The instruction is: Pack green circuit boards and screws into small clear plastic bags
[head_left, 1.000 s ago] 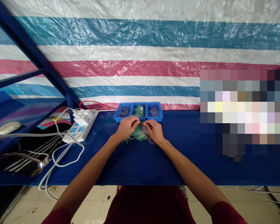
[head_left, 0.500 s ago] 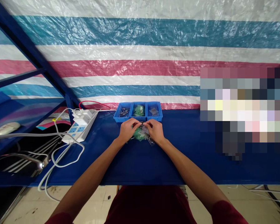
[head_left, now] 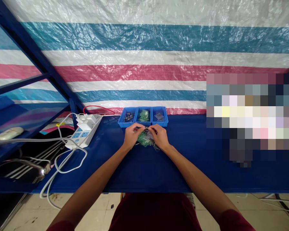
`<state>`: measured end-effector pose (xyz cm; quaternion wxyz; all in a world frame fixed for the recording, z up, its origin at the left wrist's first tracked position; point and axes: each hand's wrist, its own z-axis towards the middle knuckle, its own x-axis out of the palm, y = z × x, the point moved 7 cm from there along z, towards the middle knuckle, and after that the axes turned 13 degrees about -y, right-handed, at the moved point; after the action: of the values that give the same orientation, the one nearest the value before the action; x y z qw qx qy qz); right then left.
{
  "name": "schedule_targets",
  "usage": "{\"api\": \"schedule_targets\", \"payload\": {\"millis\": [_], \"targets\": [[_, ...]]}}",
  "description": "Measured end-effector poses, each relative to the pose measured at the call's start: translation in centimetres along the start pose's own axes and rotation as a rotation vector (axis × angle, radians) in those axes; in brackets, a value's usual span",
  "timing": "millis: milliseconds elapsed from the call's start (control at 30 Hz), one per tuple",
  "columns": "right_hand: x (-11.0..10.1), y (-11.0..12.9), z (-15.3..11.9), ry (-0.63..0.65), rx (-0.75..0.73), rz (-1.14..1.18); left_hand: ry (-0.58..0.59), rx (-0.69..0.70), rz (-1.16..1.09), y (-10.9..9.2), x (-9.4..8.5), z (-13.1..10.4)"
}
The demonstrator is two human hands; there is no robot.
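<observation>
Close together at the middle of the blue table, both my hands pinch at a small dark piece between their fingertips. My left hand is closed on its left end, and my right hand on its right; the piece is too small to name. Below the fingers lies a loose heap of green plastic bags, with clear packets and thin metal bits partly covered by my hands. Just beyond stand three joined blue bins: the left bin holds metal pieces, the middle one green bags, the right one clear packets.
A white power strip with plugged-in adapters and looping white cables occupies the table's left side. Further left, a white computer mouse rests on a blue shelf. Striped plastic sheeting hangs behind; a blurred-out patch covers the right.
The whole view has shifted slightly, so things sit a little lower. My hands stay together over the heap, fingertips barely moved.
</observation>
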<state>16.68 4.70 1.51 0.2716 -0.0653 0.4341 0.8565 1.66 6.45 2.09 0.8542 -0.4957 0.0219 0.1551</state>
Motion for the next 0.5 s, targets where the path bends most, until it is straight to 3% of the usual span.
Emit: {"api": "schedule_targets", "payload": {"millis": [267, 500], "targets": [[-0.9, 0.0, 0.2, -0.108, -0.012, 0.001, 0.056, 0.100, 0.080, -0.9, -0.3, 0.1], [-0.9, 0.0, 0.1, -0.117, -0.020, 0.001, 0.088, 0.338, 0.284, -2.4, 0.1, -0.4]]}}
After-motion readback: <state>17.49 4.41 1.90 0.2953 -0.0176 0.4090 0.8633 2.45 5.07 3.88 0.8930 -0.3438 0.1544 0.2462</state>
